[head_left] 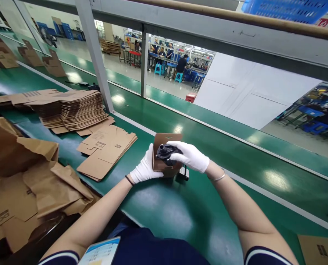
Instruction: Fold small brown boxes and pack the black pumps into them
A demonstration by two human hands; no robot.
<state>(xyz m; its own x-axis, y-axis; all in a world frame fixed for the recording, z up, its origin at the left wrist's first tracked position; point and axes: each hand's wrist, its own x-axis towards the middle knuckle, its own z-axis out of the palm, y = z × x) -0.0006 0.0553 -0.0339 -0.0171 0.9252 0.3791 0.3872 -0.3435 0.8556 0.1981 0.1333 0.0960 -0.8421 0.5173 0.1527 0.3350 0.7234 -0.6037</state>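
Clasping a brown box (169,171) in the white-gloved left hand (147,165), with the thumb up along its side and the fingers low, by its bottom edge. Grasping a black part (168,151) between thumb and fingers of the white-gloved right hand (193,157), right at the box, between the two hands; cannot tell how far inside it. Showing a small labelled block (184,173) just below the right hand, beside the box; cannot tell whether resting or hanging there. Working over a green bench (158,209), bare between the forearms. Having flat cardboard blanks (109,147) near the left hand, on its outer side, with a taller cardboard stack (72,106) farther out beyond them, crumpled brown paper (61,187) left of the left forearm, and a cardboard piece (320,250) well right of the right hand.
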